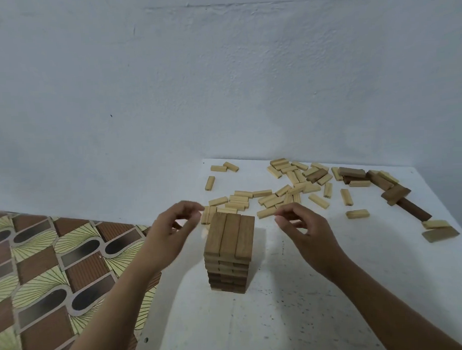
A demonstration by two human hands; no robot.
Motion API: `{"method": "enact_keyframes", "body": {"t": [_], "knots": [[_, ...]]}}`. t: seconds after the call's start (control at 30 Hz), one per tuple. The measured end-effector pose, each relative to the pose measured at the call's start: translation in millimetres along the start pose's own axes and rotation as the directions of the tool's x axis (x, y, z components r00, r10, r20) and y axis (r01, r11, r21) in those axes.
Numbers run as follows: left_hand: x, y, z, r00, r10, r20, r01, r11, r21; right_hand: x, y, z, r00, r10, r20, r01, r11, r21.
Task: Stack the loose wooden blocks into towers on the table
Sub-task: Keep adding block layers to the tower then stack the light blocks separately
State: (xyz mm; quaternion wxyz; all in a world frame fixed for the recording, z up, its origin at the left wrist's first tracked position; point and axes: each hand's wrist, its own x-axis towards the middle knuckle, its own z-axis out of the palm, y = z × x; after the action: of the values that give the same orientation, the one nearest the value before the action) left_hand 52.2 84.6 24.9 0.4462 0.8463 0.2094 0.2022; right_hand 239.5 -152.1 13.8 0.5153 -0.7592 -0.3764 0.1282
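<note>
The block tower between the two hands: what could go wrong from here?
1. The left hand and right hand hover close beside the top of the tower; a small brush could topple it.
2. The loose blocks lie behind the tower, so reaching for them may pass a wrist over it.
3. The tower stands nearer the left edge of the table; falling that way, blocks might drop onto the patterned floor.

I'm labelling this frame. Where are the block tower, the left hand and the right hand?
block tower (230,233): head view, middle block of its top layer.
left hand (171,229): head view, middle of the hand.
right hand (308,232): head view, middle of the hand.
</note>
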Motion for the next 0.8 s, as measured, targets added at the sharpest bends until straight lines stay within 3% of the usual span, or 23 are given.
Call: {"method": "enact_keyframes", "body": {"t": [0.17,0.27,0.53,0.67,0.8], "knots": [[7.6,-52.1,33.3,0.986,-0.013,0.164,-0.038,0.953,0.300,19.1,32.9,30.5,0.995,-0.028,0.095,0.052,0.963,-0.265],[15.5,-59.1,42.8,0.986,-0.020,0.164,-0.051,0.907,0.419,29.2,38.7,44.6,0.990,-0.005,0.143,0.060,0.920,-0.386],[40.7,-62.0,55.6,0.987,0.032,0.156,-0.094,0.909,0.407,60.3,52.3,64.9,0.952,-0.148,0.268,0.282,0.760,-0.585],[58.6,-64.1,59.1,0.993,0.041,0.115,-0.076,0.947,0.313,82.6,56.2,77.7,0.911,-0.097,0.400,0.358,0.668,-0.653],[73.8,-61.3,61.8,0.989,0.018,0.145,-0.045,0.982,0.183,94.1,68.8,83.3,0.901,-0.029,0.434,0.358,0.615,-0.703]]}}
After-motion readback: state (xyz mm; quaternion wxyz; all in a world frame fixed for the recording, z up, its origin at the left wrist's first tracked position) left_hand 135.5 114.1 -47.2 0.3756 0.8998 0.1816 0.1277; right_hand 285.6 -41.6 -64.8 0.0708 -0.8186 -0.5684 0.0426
